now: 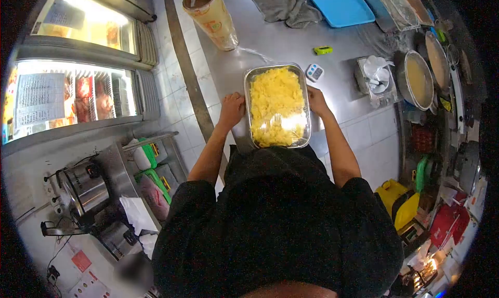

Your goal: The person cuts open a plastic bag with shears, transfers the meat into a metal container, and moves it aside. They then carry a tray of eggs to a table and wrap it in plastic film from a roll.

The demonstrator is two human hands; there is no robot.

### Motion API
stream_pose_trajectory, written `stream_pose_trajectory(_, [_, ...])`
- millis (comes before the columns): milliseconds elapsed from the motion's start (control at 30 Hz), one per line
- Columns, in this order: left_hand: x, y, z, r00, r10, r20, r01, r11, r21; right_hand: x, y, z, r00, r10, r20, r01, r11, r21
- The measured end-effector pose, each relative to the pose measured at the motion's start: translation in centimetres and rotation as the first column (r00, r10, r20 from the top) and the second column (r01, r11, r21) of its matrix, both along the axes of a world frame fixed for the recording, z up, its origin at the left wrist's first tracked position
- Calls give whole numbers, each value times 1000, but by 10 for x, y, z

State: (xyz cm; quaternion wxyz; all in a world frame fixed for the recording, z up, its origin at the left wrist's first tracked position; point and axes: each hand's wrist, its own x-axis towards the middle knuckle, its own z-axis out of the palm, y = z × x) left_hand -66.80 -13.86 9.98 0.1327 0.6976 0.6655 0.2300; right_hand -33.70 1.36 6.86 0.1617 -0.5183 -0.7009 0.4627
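A rectangular metal tray (pixel 247 98) full of yellow, lumpy mashed food (pixel 275 100) sits at the near edge of the steel table. Glare and wrinkles over the food look like clear plastic film. My left hand (pixel 232 111) is at the tray's left side, its fingers curled in against the wall. On the opposite side, my right hand (pixel 316 100) grips the tray's right wall, with its fingertips partly hidden. Beyond my left hand stands a large roll of plastic wrap (pixel 215 22), a loose strip of film trailing from its base toward the tray.
A white timer (pixel 314 72) lies just past the tray's right corner, and a yellow-green gadget (pixel 323 50) behind it. Farther back are a grey cloth (pixel 286 7) and a blue tray (pixel 340 7). Pots (pixel 416 79) stand at right; a lit display fridge (pixel 78 95) is at left.
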Motion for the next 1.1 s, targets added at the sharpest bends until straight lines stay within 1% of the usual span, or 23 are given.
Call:
stream_pose_trajectory(67, [-20, 3, 23, 991, -29, 132, 31, 999, -16, 6, 1, 51, 979, 134, 154, -87, 957, -275])
stream_pose_trajectory(100, [-31, 5, 13, 993, 39, 115, -61, 979, 192, 16, 4, 49, 960, 150, 236, -156, 988, 4])
stream_pose_trajectory(133, [-37, 12, 17, 988, 89, 129, -117, 966, 229, 22, 8, 47, 939, 140, 315, -231, 933, 275])
stream_pose_trajectory(167, [-43, 21, 24, 980, 135, 144, -169, 950, 263, 7, 13, 71, 921, -147, 360, 22, 944, 330])
stream_pose_trajectory(200, [-48, 32, 30, 971, 177, 162, -218, 930, 294, -6, 24, 84, 944, -207, 258, 112, 934, 339])
stream_pose_trajectory(233, [-49, 48, 38, 984, 138, 109, -162, 952, 258, -26, 30, 109, 974, -122, 193, 24, 895, 445])
stream_pose_trajectory(267, [-47, 66, 47, 980, 98, 176, -132, 971, 198, -47, 36, 128, 990, -28, 141, -55, 833, 551])
stream_pose_trajectory(300, [-41, 83, 53, 967, 61, 246, -97, 985, 140, -66, 53, 113, 997, 27, 79, -61, 878, 475])
stream_pose_trajectory(333, [-31, 101, 49, 961, 67, 269, -101, 988, 116, -86, 73, 90, 997, 75, 12, -74, 914, 398])
stream_pose_trajectory(367, [-19, 120, 46, 954, 73, 291, -104, 990, 94, -107, 89, 71, 985, 123, 118, -150, 952, 266])
stream_pose_trajectory(400, [-9, 138, 58, 988, -77, 134, 46, 974, 222, -121, 100, 55, 960, 182, 215, -212, 970, 123])
stream_pose_trajectory(433, [-1, 155, 72, 978, -206, -47, 210, 924, 320, -126, 103, 43, 946, 212, 244, -229, 972, 45])
stream_pose_trajectory(500, [8, 182, 35, 955, -292, -45, 293, 920, 258, -135, 108, 29, 918, 269, 290, -248, 963, -107])
stream_pose_trajectory(533, [7, 192, 17, 941, -336, -40, 336, 915, 224, -137, 109, 23, 928, 243, 283, -235, 970, -62])
stream_pose_trajectory(600, [4, 205, 5, 948, -294, 122, 306, 947, -96, -133, 108, 15, 943, 192, 270, -206, 978, 23])
stream_pose_trajectory(633, [5, 208, -1, 948, -251, 198, 297, 919, -259, -134, 101, 35, 941, 173, 290, -198, 978, 59])
stream_pose_trajectory(733, [5, 214, -16, 945, -136, 298, 224, 932, -285, -139, 108, 29, 932, 97, 350, -76, 995, -72])
stream_pose_trajectory(767, [6, 219, -22, 983, -166, 84, 181, 957, -227, -139, 111, 39, 919, 132, 372, -102, 990, -100])
stream_pose_trajectory(800, [8, 219, -28, 990, -106, 93, 129, 949, -288, -135, 116, 25, 947, 140, 290, -99, 984, -150])
stream_pose_trajectory(867, [16, 209, 22, 995, 16, 95, 24, 913, -407, -128, 130, -17, 983, 139, 119, -107, 963, -246])
stream_pose_trajectory(967, [15, 213, 15, 941, 196, 274, -9, 827, -562, -130, 126, -9, 999, -19, -27, 5, 896, -444])
stream_pose_trajectory(1067, [21, 216, 17, 986, 167, 25, -137, 881, -453, -134, 115, 15, 979, -48, -199, -37, 916, -399])
stream_pose_trajectory(1100, [22, 216, 22, 980, 192, 46, -144, 857, -495, -134, 110, 31, 966, -71, -248, -45, 900, -433])
